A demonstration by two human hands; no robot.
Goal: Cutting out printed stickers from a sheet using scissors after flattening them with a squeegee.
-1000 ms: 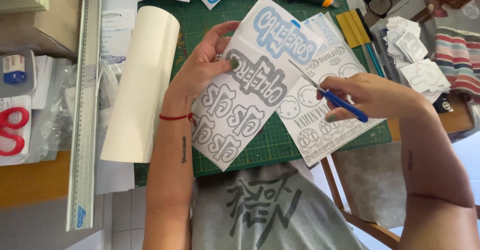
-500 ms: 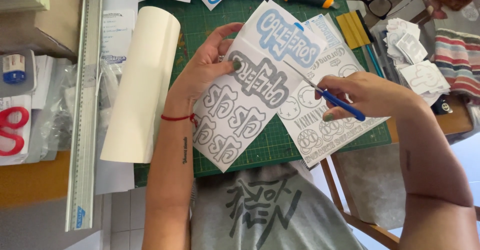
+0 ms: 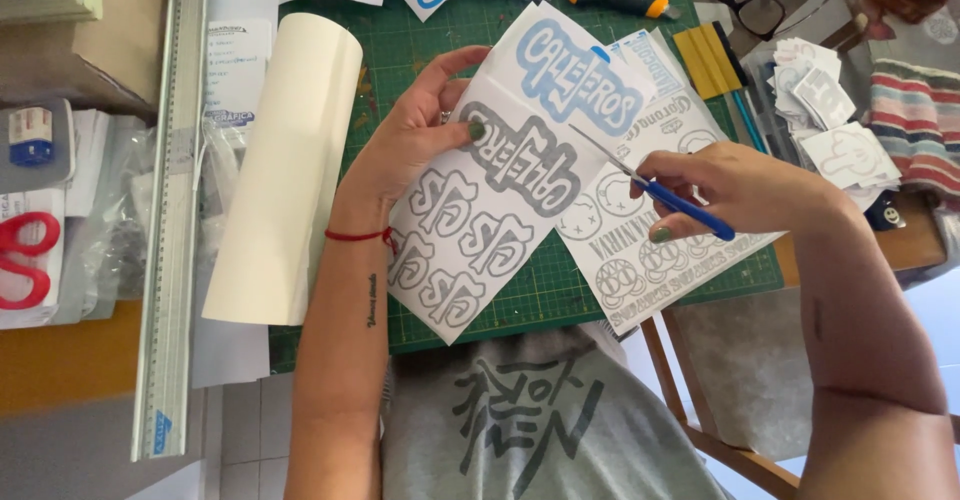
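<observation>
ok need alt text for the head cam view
A person's left hand holds a sheet of grey and blue letter stickers over a green cutting mat while the right hand cuts into it with blue-handled scissors. A cream roll lies alongside.

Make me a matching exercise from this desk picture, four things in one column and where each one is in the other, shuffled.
Things:
1. sticker sheet
2. blue scissors
3. red scissors
4. eyeglasses

Places:
A. far left of the desk, on plastic sleeves
B. in the right hand
C. top right, beyond the green cutting mat
D. held by the left hand

Pairs: 1-D, 2-B, 3-A, 4-C
</observation>
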